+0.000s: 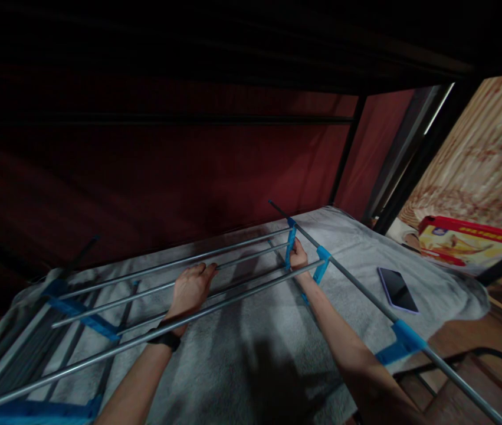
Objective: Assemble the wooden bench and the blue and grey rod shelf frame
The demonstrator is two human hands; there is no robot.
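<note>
A rack of thin grey metal rods (153, 289) joined by blue plastic connectors lies on a grey towel-like cloth (251, 348). My left hand (191, 289), with a black band at the wrist, rests fingers-forward on the middle rods. My right hand (298, 257) grips the rod end beside a blue connector (290, 247), where the cross rods meet a long diagonal rod (352, 283). More blue connectors (403, 342) sit on that long rod nearer to me.
A dark phone (397, 289) lies on the cloth right of the long rod. A red and yellow box (467, 242) sits at the far right by a patterned surface. Dark red fabric walls and black frame posts (345, 153) enclose the space.
</note>
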